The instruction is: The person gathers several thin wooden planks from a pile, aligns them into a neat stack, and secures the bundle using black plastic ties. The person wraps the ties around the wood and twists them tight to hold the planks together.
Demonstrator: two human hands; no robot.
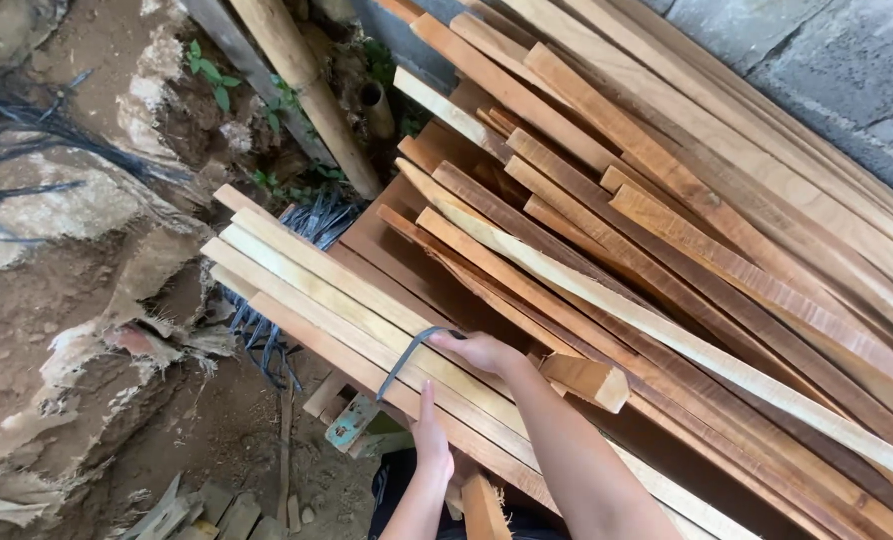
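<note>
A bundle of pale wooden strips (307, 275) lies across the front of a large pile of brown planks (687, 230). A dark grey strap (407, 358) runs over the bundle. My right hand (482, 350) grips the strap's upper end on top of the strips. My left hand (431, 440) presses flat against the bundle's near side, just below the strap's lower end. A short wooden block (587, 380) sits beside my right forearm.
A round wooden pole (307, 90) leans at the back. Dark cables (267, 340) lie under the bundle's left end. Bare earth and rubble (57, 330) fill the left side, a grey concrete wall (827, 70) the upper right, and wood scraps (207, 510) the ground below.
</note>
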